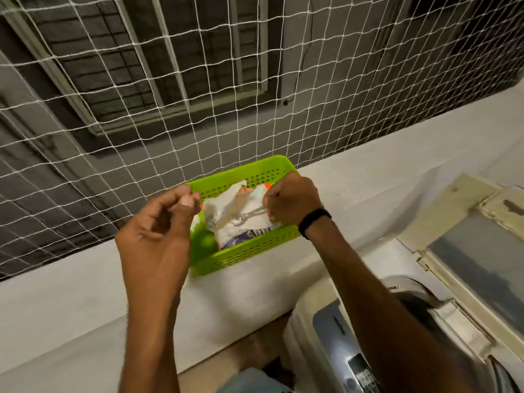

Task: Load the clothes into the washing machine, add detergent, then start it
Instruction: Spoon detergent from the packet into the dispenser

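Washing machine [340, 336]: lower right, nearest, below the counter's edge; its top is partly hidden by the right forearm.
Counter [85, 293]: a pale ledge running along a white net [198, 80].
Basket [255, 251]: green, perforated, standing on the counter just by the net.
Detergent pouch [221, 205]: white, crumpled, upright inside the basket.
Right grip [289, 205]: clenched at the pouch's top on a thin metal utensil [243, 217], perhaps a spoon, which lies across the pouch.
Left grip [158, 231]: thumb against curled fingertips at the basket's left rim; blurred, so I cannot tell if it holds anything.
Wristband [313, 222]: black, on the right wrist.
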A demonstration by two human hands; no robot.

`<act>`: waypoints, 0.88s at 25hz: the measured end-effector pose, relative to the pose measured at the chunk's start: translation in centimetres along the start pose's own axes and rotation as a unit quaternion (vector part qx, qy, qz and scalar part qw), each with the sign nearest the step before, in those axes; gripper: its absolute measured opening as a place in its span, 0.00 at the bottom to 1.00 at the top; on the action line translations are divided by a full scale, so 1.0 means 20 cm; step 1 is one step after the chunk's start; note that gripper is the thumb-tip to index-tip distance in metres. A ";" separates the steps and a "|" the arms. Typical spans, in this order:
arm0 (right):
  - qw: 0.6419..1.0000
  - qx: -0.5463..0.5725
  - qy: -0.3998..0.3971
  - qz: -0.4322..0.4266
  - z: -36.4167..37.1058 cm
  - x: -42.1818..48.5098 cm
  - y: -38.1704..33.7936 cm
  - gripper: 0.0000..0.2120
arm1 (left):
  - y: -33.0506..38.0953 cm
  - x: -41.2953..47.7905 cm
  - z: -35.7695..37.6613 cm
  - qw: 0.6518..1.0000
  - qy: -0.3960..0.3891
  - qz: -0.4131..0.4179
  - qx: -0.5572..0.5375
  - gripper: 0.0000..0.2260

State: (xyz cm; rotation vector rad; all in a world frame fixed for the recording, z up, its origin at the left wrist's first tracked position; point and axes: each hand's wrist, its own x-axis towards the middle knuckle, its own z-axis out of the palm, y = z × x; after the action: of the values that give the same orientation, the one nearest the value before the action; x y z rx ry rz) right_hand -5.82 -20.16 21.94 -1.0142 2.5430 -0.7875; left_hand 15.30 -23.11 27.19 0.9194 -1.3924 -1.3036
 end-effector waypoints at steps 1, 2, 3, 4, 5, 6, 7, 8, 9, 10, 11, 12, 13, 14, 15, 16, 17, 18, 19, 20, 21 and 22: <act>1.000 -0.025 -0.017 -0.006 0.01 0.01 -0.01 0.14 | 0.00 0.00 0.00 1.000 0.001 -0.002 0.002 0.07; 0.998 -0.054 -0.039 -0.018 0.03 0.01 -0.02 0.11 | -0.01 0.01 0.00 1.000 0.004 -0.003 0.003 0.07; 0.996 -0.071 -0.058 -0.020 0.02 0.00 -0.04 0.07 | -0.01 0.01 0.00 1.000 0.005 -0.003 0.006 0.07; 0.993 -0.085 -0.073 -0.022 0.02 0.00 -0.04 0.05 | -0.01 0.02 0.00 1.000 0.004 -0.002 0.010 0.07; 0.993 -0.083 -0.082 -0.012 0.00 0.00 -0.04 0.05 | -0.01 0.02 0.00 1.000 0.002 -0.002 0.014 0.07; 0.994 -0.066 -0.082 0.001 -0.01 0.02 -0.04 0.05 | -0.01 0.02 0.00 1.000 -0.002 -0.002 0.017 0.07; 0.997 -0.042 -0.070 0.017 -0.02 0.02 -0.03 0.06 | -0.01 0.02 0.00 1.000 -0.005 -0.004 0.018 0.06; 0.999 -0.027 -0.041 0.021 -0.02 0.04 -0.01 0.07 | -0.02 0.02 0.00 1.000 -0.005 -0.006 0.018 0.06; 1.000 -0.023 -0.008 0.016 -0.03 0.04 0.00 0.10 | -0.02 0.03 0.00 1.000 -0.004 -0.007 0.018 0.06; 1.000 -0.025 0.014 0.007 -0.03 0.05 0.01 0.11 | -0.02 0.03 0.00 1.000 -0.002 -0.009 0.020 0.06; 0.999 -0.028 0.017 0.002 -0.03 0.05 0.01 0.11 | -0.02 0.03 0.00 1.000 -0.001 -0.010 0.022 0.07; 1.000 -0.024 0.005 0.001 -0.02 0.05 0.01 0.10 | -0.03 0.04 0.00 1.000 -0.001 -0.010 0.024 0.07; 1.000 -0.017 -0.012 0.006 -0.02 0.04 0.00 0.09 | -0.03 0.04 0.00 1.000 -0.002 -0.011 0.026 0.07; 1.000 -0.012 -0.022 0.015 -0.02 0.04 0.00 0.09 | -0.03 0.04 0.00 1.000 -0.003 -0.011 0.029 0.07; 0.999 -0.009 -0.030 0.024 -0.03 0.04 0.00 0.08 | -0.04 0.04 0.01 0.999 -0.004 -0.011 0.030 0.07; 0.999 -0.009 -0.040 0.033 -0.04 0.05 0.00 0.08 | -0.04 0.04 0.01 0.999 -0.004 -0.010 0.030 0.07; 0.998 -0.011 -0.053 0.040 -0.05 0.05 0.00 0.07 | -0.04 0.04 0.01 1.000 -0.004 -0.010 0.029 0.07; 0.997 -0.014 -0.065 0.046 -0.06 0.05 0.00 0.07 | -0.04 0.04 0.02 1.000 -0.005 -0.010 0.028 0.07; 0.996 -0.014 -0.071 0.051 -0.07 0.04 0.00 0.07 | -0.04 0.04 0.02 1.000 -0.007 -0.010 0.027 0.06; 0.996 -0.015 -0.074 0.052 -0.07 0.04 0.00 0.06 | -0.04 0.04 0.03 1.000 -0.008 -0.009 0.026 0.06; 0.995 -0.019 -0.079 0.054 -0.07 0.04 0.00 0.06 | -0.04 0.04 0.03 1.000 -0.008 -0.008 0.025 0.06; 0.994 -0.023 -0.089 0.053 -0.07 0.04 0.00 0.05 | -0.04 0.04 0.03 1.000 -0.008 -0.007 0.025 0.06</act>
State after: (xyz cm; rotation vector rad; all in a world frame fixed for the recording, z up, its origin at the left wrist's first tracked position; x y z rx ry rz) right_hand -6.99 -20.14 22.96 -0.9106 2.4480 -0.5842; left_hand 14.41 -23.80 26.49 0.9558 -1.4392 -1.2957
